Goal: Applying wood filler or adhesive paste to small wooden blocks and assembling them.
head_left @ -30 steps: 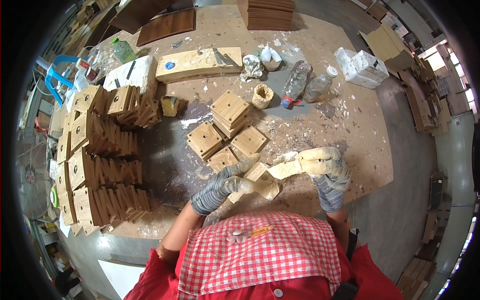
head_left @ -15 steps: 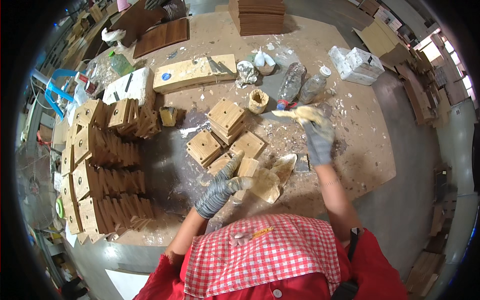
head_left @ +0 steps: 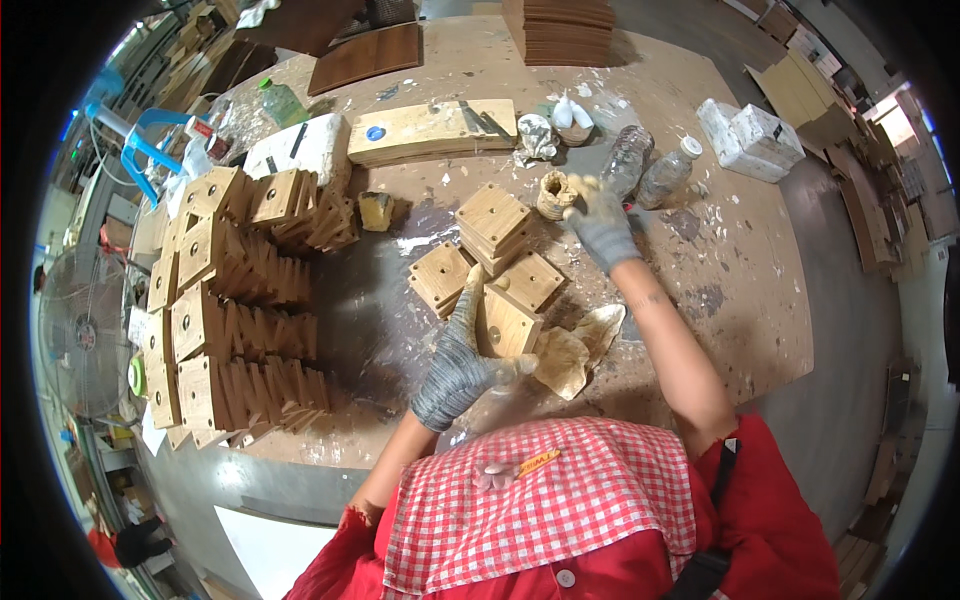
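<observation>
My left hand (head_left: 452,368), in a grey knit glove, grips a square wooden block (head_left: 508,322) with a hole in its face. The forefinger runs along the block's left edge and the thumb lies below it. Beyond the block are a stack of similar square wooden pieces (head_left: 494,213), a lower pile (head_left: 440,272) to the left and another piece (head_left: 532,278) to the right. My right hand (head_left: 605,228), gloved grey with yellowish crusted fingers, is beside a small crusted cup (head_left: 556,195). Its thumb and fingers look apart, with nothing visible between them; the fingertips are slightly blurred.
Rows of stacked wooden pieces (head_left: 205,320) fill the table's left side. A crumpled yellowish cloth (head_left: 563,362) lies right of the held block. Farther back are plastic bottles (head_left: 668,175), a long wooden board (head_left: 430,135) and white-wrapped blocks (head_left: 750,140). A fan (head_left: 85,335) stands at left.
My right hand has moved left and away from me to the small cup. The block in my left hand has turned so its holed face shows. The whole view has shifted slightly.
</observation>
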Demonstrator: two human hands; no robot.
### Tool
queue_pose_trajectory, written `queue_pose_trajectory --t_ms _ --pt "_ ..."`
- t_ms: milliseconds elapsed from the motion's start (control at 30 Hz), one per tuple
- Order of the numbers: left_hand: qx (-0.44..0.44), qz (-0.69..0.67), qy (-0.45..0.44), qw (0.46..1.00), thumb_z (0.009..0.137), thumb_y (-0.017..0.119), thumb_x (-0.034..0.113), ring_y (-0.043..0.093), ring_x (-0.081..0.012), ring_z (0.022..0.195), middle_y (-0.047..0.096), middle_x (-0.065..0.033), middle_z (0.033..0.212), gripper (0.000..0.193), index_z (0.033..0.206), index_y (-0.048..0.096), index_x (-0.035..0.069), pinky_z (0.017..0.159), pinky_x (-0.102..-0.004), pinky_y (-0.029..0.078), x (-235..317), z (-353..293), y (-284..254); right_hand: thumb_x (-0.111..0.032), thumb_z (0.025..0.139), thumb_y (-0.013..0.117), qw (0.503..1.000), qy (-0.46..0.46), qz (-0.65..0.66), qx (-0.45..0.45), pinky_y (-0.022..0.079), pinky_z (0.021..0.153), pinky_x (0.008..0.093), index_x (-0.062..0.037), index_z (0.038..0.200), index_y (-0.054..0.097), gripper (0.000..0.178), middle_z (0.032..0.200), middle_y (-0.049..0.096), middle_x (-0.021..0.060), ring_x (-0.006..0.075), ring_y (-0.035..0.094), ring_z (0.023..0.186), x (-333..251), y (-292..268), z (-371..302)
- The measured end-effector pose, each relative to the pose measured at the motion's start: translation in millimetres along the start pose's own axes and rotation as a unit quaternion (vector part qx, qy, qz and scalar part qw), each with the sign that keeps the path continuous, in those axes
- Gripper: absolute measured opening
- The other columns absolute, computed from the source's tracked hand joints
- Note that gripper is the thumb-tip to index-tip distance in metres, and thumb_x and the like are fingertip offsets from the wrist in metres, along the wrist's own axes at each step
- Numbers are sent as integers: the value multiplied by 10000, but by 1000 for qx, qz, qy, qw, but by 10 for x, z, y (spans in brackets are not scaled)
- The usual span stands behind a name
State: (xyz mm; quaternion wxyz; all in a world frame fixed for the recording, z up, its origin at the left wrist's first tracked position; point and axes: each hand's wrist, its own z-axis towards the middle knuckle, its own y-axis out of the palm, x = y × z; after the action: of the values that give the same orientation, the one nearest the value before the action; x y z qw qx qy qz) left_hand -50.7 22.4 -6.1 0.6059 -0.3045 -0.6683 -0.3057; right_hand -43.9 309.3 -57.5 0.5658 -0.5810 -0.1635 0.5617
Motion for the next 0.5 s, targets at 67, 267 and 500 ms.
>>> queue_pose_trajectory --t_ms 67,267,500 --pt "24 -76 1 997 540 871 210 372 -254 1255 331 -189 1396 1192 1439 114 11 1023 -334 343 6 -46 -26 -349 738 640 993 7 68 -95 392 918 371 -77 1073 616 433 1054 559 143 300 501 1035 -468 -357 -449" --pt "-9 -72 -38 997 605 838 241 414 -259 1225 392 -211 1347 1105 1417 147 -46 1002 -333 372 284 -203 -4 -502 816 549 948 -125 -213 -202 423 869 387 -209 1096 634 415 1106 612 101 253 560 1014 -715 -203 -1728" --pt "-51 -80 -58 994 626 810 297 332 -269 1293 324 -239 1390 1064 1407 179 -57 1040 -355 320 379 -416 138 -175 822 646 966 208 145 -42 508 760 303 -110 917 687 122 800 650 59 179 600 784 -492 -443 -1800"
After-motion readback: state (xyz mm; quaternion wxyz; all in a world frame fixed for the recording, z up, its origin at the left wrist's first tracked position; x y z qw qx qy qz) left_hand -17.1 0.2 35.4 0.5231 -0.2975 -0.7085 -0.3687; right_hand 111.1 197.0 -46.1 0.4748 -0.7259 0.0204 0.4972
